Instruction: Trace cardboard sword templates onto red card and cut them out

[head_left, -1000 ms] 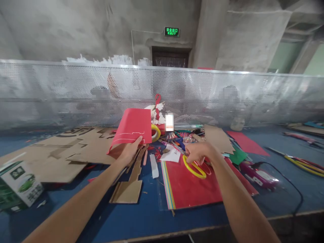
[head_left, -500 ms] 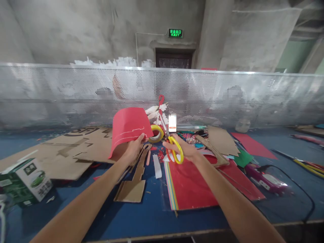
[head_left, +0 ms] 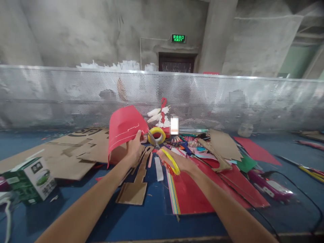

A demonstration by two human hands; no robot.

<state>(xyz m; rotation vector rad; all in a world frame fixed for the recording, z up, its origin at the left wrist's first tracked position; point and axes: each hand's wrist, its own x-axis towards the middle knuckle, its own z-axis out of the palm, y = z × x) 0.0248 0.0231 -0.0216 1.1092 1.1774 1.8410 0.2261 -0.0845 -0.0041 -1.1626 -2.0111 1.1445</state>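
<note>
My left hand pinches the lower right edge of a curved red paper sheet, which carries a stepped white outline. Wrapped in my right hand are scissors with yellow and orange handles. Their blades point up and left and reach close to the sheet's right corner, in front of a roll of tape. Whether they touch the paper I cannot tell. Below my left hand lies a cut cardboard piece with a narrow stem. A stack of coloured paper lies under my right forearm.
Cardboard sheets and a green-and-white box occupy the left. White flowers stand at the back before a perforated metal screen. Rightward are a purple device with a black cable and another pair of scissors.
The scissors have swung left and down, from pointing upward to lying beside the sheet's right corner. The red sheet has tilted and shifted slightly left with my left hand. The view has moved a little.
</note>
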